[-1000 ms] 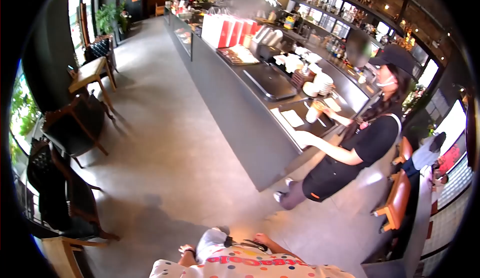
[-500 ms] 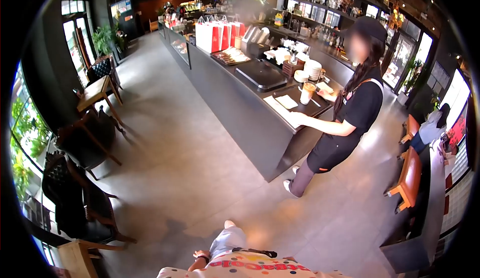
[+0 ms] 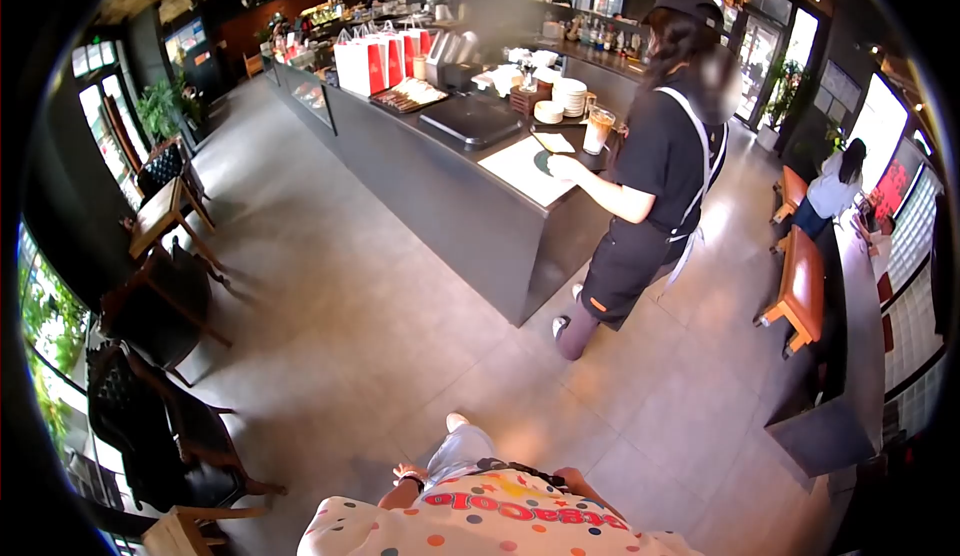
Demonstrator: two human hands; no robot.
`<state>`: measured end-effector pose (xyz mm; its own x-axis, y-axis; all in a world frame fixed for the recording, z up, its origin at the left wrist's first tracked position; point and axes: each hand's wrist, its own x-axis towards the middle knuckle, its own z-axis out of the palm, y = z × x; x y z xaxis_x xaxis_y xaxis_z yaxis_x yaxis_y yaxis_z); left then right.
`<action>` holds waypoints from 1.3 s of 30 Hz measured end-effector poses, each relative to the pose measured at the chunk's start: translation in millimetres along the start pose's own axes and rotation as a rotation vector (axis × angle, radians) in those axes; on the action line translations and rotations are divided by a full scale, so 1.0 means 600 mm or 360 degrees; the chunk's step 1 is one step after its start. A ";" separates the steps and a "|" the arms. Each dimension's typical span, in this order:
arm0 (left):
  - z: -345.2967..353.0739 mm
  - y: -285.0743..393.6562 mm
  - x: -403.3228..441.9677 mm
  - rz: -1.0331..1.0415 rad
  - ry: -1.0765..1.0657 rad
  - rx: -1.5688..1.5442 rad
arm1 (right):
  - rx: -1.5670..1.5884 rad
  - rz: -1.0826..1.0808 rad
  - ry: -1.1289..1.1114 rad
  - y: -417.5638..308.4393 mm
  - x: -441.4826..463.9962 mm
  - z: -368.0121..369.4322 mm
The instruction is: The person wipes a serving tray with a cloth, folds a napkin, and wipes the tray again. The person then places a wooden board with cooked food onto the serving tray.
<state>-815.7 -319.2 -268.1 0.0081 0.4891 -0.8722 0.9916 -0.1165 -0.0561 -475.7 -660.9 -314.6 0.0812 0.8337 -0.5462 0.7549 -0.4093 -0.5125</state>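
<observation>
My left hand (image 3: 408,474) hangs low beside my light trousers, its fingers loosely apart and nothing visible in it. On the right, part of my forearm (image 3: 580,484) shows past my dotted shirt (image 3: 480,516); the fingers of that hand are hidden. A co-worker in a black cap and apron (image 3: 660,146) stands at the counter corner, one hand (image 3: 568,169) near a light sheet (image 3: 530,171). Close to the co-worker's body, a glass with a layered drink (image 3: 598,132) is held above the counter.
The dark counter (image 3: 440,211) bears a black tray (image 3: 473,118), stacked plates (image 3: 570,96) and red-and-white bags (image 3: 365,61). Dark armchairs (image 3: 150,426) and a wooden table (image 3: 158,218) line the left. Orange-brown benches (image 3: 795,286) and a seated person (image 3: 835,186) are at the right.
The co-worker has turned away toward the counter. The drink has moved off the dark tray surface toward the co-worker. My view has shifted, and the counter appears farther left.
</observation>
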 end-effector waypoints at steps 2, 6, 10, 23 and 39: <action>-0.007 0.010 -0.006 0.0029 0.0009 0.0020 | -0.0008 0.0090 -0.0019 0.002 -0.022 0.011; -0.010 0.015 -0.011 0.0045 0.0021 0.0027 | -0.0104 0.0163 -0.0049 0.045 -0.038 0.071; 0.000 0.019 -0.015 0.0063 0.0025 0.0036 | 0.0076 0.0017 0.0061 0.092 -0.041 0.118; -0.041 0.131 0.036 0.0226 0.0133 0.0004 | 0.0016 0.0315 -0.0028 0.132 0.024 0.136; -0.356 0.397 0.122 0.0309 0.0384 0.0299 | 0.0997 0.1469 0.1218 -0.009 0.183 -0.310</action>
<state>-551.5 -126.7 -241.5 0.2466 0.6297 -0.7367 0.9278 -0.3731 -0.0083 -350.0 -497.9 -248.6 0.8874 0.0765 -0.4546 -0.1759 -0.8552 -0.4875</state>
